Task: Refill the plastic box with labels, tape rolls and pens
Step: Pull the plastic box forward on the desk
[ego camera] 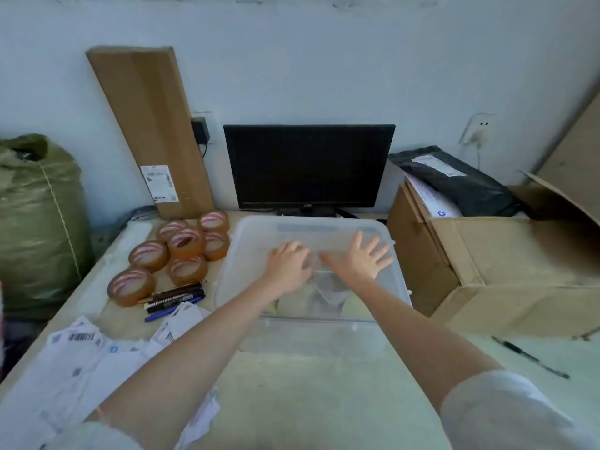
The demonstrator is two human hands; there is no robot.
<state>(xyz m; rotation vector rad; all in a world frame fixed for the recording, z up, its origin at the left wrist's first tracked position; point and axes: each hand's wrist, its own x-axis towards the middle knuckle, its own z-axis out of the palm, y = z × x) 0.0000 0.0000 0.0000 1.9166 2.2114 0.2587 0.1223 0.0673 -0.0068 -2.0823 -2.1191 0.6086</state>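
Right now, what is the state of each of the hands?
Left hand: fingers bent in the plastic box; whether it holds anything cannot be told.
Right hand: open, fingers spread.

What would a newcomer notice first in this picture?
The left hand and the right hand, fingers spread, reach into the clear plastic box in the middle of the table. Brown tape rolls cluster left of it, with pens and labels nearer the person. A dark monitor stands behind the box.

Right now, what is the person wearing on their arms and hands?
The left hand and right hand are bare: no gloves, rings or watch visible. The left sleeve and right sleeve are pale grey and end near the elbows. A thin orange band sits beside the left sleeve.
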